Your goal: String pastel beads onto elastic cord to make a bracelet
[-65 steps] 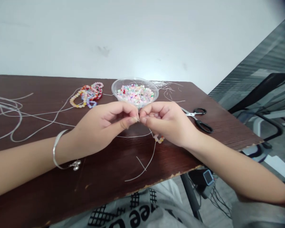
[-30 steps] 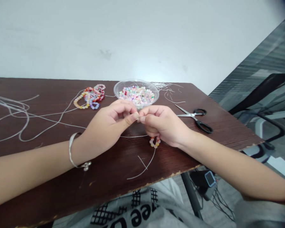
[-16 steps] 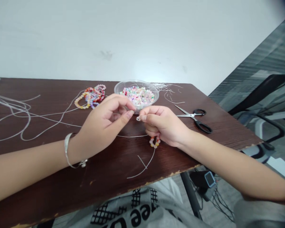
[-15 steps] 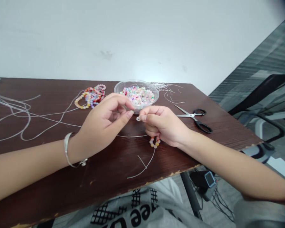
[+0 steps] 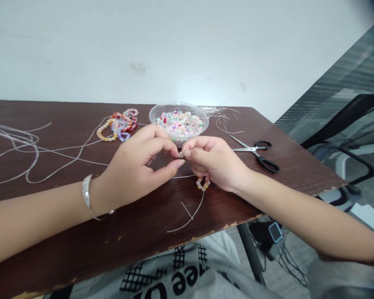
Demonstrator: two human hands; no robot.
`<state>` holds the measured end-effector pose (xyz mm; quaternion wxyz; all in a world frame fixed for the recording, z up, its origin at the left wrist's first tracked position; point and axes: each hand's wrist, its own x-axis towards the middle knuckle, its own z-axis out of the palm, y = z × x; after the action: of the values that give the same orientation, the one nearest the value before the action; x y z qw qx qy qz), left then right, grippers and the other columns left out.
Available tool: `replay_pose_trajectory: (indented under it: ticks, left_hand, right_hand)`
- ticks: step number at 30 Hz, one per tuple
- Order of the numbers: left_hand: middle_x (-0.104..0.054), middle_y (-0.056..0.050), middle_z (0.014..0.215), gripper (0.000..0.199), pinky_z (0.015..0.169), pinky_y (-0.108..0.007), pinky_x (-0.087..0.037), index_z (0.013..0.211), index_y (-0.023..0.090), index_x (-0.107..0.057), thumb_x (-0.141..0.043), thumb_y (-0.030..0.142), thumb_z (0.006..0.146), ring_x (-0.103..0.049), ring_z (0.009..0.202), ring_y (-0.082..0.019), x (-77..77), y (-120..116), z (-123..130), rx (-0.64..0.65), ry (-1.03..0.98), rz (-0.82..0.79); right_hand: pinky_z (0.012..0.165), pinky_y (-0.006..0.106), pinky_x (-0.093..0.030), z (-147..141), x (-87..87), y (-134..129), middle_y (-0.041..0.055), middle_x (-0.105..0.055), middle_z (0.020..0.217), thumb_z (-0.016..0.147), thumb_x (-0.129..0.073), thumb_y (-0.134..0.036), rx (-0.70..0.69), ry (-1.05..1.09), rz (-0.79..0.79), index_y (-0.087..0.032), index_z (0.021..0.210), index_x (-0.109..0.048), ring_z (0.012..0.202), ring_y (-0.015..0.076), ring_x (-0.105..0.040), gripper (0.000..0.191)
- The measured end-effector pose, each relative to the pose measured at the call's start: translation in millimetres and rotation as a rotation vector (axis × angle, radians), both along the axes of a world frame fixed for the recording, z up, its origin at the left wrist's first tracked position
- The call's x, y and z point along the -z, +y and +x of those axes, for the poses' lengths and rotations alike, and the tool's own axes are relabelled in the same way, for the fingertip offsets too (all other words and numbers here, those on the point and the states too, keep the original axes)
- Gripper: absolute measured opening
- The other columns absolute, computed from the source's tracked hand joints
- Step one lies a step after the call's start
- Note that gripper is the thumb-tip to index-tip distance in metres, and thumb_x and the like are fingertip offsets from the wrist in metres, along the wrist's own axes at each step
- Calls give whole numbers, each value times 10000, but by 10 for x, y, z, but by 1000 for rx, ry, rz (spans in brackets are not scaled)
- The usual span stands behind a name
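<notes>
My right hand [image 5: 213,162] pinches a small silvery bead [image 5: 180,154] between thumb and forefinger, with elastic cord running down from it. The tips of my left hand [image 5: 139,162] close around the same bead from the other side, but any grip is hidden. A short strand of pastel beads [image 5: 203,182] hangs on the cord below my right hand. Behind my hands, a clear plastic bowl [image 5: 196,114] holds many multicoloured beads. A metal bangle [image 5: 86,195] circles my left wrist.
Finished bead bracelets [image 5: 118,126] lie at the table's back left. Long loops of white cord [image 5: 18,147] spread across the left. Black-handled scissors [image 5: 257,153] and thread trimmings [image 5: 221,116] lie right of the bowl. The dark wooden table [image 5: 137,220] has a chipped front edge.
My left hand has moved back in from the left, its fingertips now at the bead. My right hand stays nearly still.
</notes>
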<state>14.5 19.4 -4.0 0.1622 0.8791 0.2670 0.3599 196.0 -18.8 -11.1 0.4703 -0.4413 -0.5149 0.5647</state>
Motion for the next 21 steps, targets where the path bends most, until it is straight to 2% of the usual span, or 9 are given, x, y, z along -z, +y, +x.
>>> replay_pose_trajectory:
  ticks: [5,12,21]
  left_hand:
    - [-559,-35,827,50,689,-306,-464,789,236,-627,-593,272,788,-524,745,-174,5,-4,13,-3,-42,-67]
    - [-558,-25,813,72,685,-300,-449,797,222,-619,-550,221,815,-508,688,-150,7,-4,22,-4,-12,26]
    - [-575,-8,794,82,611,-282,-415,781,226,-628,-551,201,798,-468,608,-130,22,-7,15,-21,-5,6]
  right_hand:
    - [320,158,-244,-4,3,-2,-88,-373,421,754,-584,-221,-7,-19,34,-169,727,-570,334,43,-316,61]
    - [306,153,-242,-4,2,-1,-88,-374,437,747,-564,-199,-13,-25,50,-167,724,-570,337,40,-310,40]
    - [328,157,-216,-23,-8,9,-88,-383,459,746,-564,-175,-15,10,50,-157,693,-559,343,22,-290,57]
